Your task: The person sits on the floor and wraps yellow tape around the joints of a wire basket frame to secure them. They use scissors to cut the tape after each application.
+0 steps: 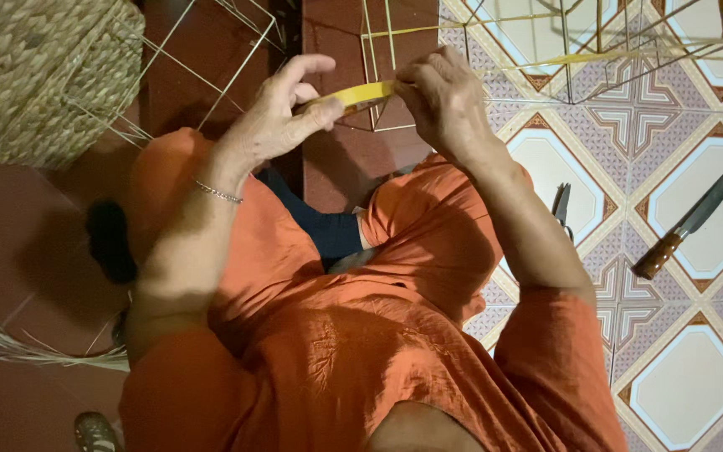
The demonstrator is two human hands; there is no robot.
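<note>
Seated person in orange garment (336, 335). Woven straw basket (43, 75) at 10 o'clock; thin yellow wire frame (382, 63) at 12. Left hand (274, 117) and right hand (445, 100) pinch a flat yellow tape roll (360, 95) between them. Wooden-handled knife (684, 226) on patterned tiled floor (696, 377) at 3; grey scissors (561, 205) beside it.

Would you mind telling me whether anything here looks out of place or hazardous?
A knife and scissors lie loose on the tiled floor, beside the person's right arm. Both hands, left hand and right hand, hold yellow tape.
</note>
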